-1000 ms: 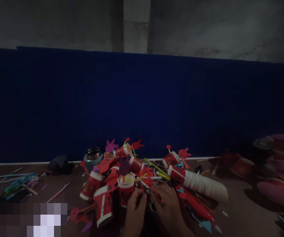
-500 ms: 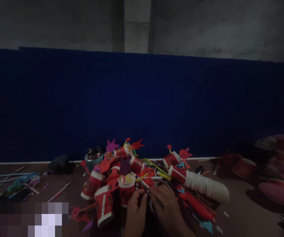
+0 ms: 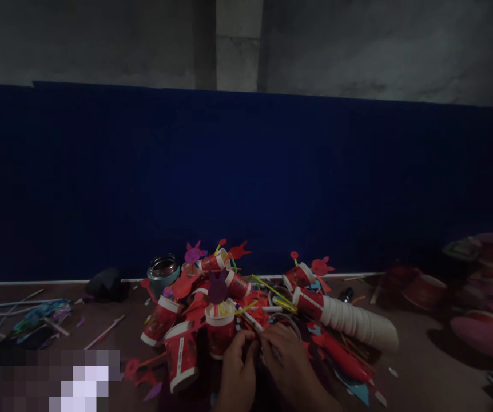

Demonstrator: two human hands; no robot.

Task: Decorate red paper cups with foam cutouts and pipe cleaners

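Left hand (image 3: 240, 366): fingers are bent, just beside the right hand (image 3: 288, 363).
Cup stack (image 3: 356, 323): lies on its side.
Open jar (image 3: 163, 277): stands near far edge of the table (image 3: 420, 366).

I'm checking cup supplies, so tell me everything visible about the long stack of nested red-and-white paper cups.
The long stack of nested red-and-white paper cups lies on its side, right of the person's right hand and apart from it. The left end shows a red printed wall with a pale strip; from there, close-set whitish rims run rightward and towards the viewer, over the brown tabletop. What supports that end is unclear.
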